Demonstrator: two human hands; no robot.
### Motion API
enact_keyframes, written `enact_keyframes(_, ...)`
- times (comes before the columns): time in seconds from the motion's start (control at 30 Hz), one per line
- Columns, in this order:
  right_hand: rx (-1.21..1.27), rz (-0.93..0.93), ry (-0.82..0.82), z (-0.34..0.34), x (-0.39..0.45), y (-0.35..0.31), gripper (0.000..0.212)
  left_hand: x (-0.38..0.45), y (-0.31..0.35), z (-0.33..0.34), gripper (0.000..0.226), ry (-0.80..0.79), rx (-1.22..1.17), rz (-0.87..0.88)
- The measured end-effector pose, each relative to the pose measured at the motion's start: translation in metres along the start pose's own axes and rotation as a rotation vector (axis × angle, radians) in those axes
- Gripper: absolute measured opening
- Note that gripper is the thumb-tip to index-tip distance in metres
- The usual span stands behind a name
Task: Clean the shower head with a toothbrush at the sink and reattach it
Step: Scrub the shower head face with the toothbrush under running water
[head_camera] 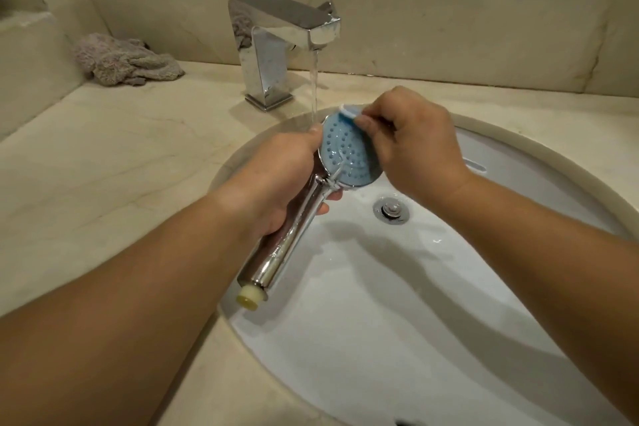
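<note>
Over the sink (518, 304) the shower head (349, 152) is held in mid-air, its long axis running on a slant: the cream threaded end (250, 297) points down and toward the person at the near-left rim, and the round blue face tilts up and away toward the tap (276, 41). The face looks up and to the right, nozzles showing.

The left hand (280, 180) is wrapped round the chrome neck just under the face, fingers curled shut on it, thumb lying along the rim of the face.

The right hand (411, 145) is closed in a pinch on the toothbrush (351, 111); most of the handle is hidden inside the fist. The brush's white and blue head lies against the far edge of the blue face.

Water (314, 90) runs from the tap in a thin stream and lands at the far-left edge of the face. The drain (392, 209) sits in the sink just right of the shower head's neck. A grey cloth (124, 58) lies crumpled on the counter (103, 166), well left of the tap.
</note>
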State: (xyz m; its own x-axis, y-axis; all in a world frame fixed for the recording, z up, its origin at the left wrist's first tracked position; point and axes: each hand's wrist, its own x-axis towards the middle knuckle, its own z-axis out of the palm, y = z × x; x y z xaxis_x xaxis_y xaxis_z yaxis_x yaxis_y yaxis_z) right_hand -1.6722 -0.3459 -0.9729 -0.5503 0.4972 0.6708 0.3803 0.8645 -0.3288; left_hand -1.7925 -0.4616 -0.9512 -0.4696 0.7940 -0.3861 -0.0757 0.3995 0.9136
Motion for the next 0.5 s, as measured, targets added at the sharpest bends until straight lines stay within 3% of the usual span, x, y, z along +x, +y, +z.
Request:
enact_keyframes(0.1,-0.004,-0.091,-0.044,0.0014,-0.0038,-0.0048,0.018,-0.0005,0.0,-0.0009,0.037,-0.002,0.0,-0.002)
enact_keyframes(0.2,0.004,0.015,0.014,-0.0049,0.0028,0.0011,0.019,-0.0008,0.0005,-0.0009,0.038,-0.017,-0.018,0.007)
enact_keyframes(0.33,-0.022,-0.155,-0.079,-0.0009,-0.007,-0.0075,0.02,-0.0003,0.0008,-0.0019,0.039,-0.02,-0.039,0.002)
enact_keyframes(0.43,-0.004,-0.042,0.02,-0.0057,0.0012,0.0006,0.022,-0.0009,0.0016,-0.0026,0.041,-0.021,-0.035,0.005)
enact_keyframes(0.5,-0.017,-0.1,-0.016,-0.0032,-0.0034,-0.0044,0.023,-0.0007,0.0008,-0.0027,0.042,-0.032,-0.011,0.002)
